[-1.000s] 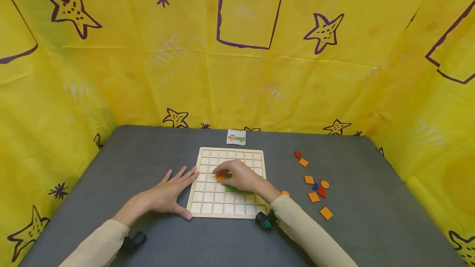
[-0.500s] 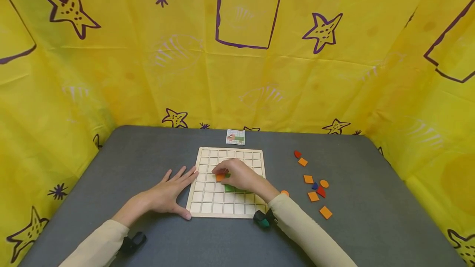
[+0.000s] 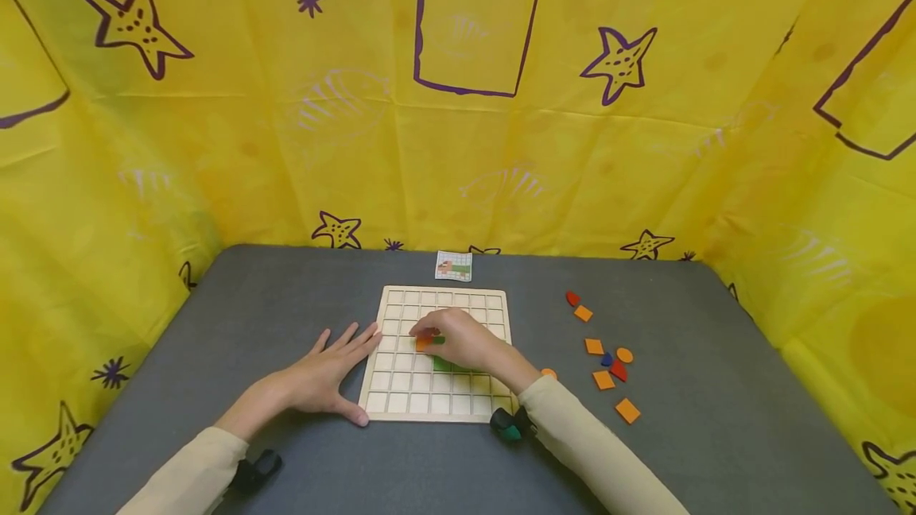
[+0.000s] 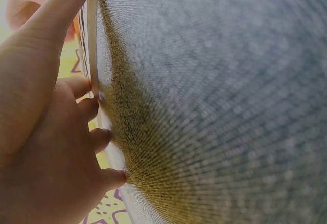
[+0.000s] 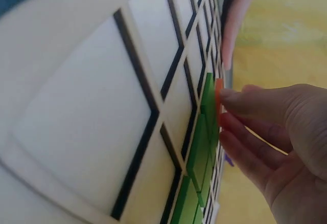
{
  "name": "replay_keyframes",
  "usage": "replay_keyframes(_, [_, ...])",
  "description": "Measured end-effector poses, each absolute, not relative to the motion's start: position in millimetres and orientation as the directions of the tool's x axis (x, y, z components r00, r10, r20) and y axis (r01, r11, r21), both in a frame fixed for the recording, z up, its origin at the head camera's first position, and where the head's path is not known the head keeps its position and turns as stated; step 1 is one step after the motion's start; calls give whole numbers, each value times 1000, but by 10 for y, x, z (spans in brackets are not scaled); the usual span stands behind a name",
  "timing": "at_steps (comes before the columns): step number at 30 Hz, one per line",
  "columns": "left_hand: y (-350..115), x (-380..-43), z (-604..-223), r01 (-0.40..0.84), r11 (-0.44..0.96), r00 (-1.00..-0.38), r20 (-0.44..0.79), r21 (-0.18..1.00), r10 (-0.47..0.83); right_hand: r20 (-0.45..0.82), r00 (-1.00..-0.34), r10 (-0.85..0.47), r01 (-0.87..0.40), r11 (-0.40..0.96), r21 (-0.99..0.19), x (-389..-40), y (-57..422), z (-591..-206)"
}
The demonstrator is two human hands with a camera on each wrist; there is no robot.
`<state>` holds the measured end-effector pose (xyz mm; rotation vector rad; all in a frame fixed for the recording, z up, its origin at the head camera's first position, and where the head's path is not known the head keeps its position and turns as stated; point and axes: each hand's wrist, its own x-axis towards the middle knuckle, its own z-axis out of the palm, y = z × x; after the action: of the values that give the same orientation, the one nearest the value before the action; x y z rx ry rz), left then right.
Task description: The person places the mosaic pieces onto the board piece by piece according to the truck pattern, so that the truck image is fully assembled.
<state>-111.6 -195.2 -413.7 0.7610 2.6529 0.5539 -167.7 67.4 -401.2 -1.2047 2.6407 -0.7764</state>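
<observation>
Board (image 3: 401, 381): pale wood, gridded; lies flat on grey table (image 3: 322, 459), left edge against L hand.
L hand (image 3: 324, 378): fingers spread, approx. straight; thumb and fingertips rest at board's left side; holds nothing. L wrist view confirms fingertip contact at edge.
R hand (image 3: 461, 340): above board; thumb and fingertips pinch orange tile (image 3: 421, 346), gap closed to tile size.
Orange tile: on grid, left of centre, beside green tiles (image 3: 447, 365); R wrist view shows it next to the nearest green. Fully seated or not: can't tell.
Green tiles: partly hidden under R hand; full count n/a.
Change: vs. prev. 1 s, almost nil. Both hands hold same pose and posn.; loose pieces unmoved. Dark red patch now shows by R fingertips; shade or 2nd piece, can't tell.
Meaning: tile prob. still being aligned; placement judged incomplete, as grip isn't released.
Card (image 3: 454, 266): beyond board; small printed grid w/ green and reddish areas.
Loose pieces: right of board, incl. orange squares (image 3: 627, 410), red pieces (image 3: 619, 371), blue piece (image 3: 607, 359).
</observation>
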Motion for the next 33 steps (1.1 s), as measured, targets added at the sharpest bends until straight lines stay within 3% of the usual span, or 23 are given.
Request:
replay_keyframes(19, [-1945, -1120, -4124, 415, 790, -809, -214, 452, 547, 86, -682, -727, -651, 549, -524, -1625, 807, -3928])
replay_keyframes(33, [-1937, -1111, -4123, 403, 790, -810, -222, 462, 543, 169, -668, -725, -667, 482, -568, -1513, 1152, -3871])
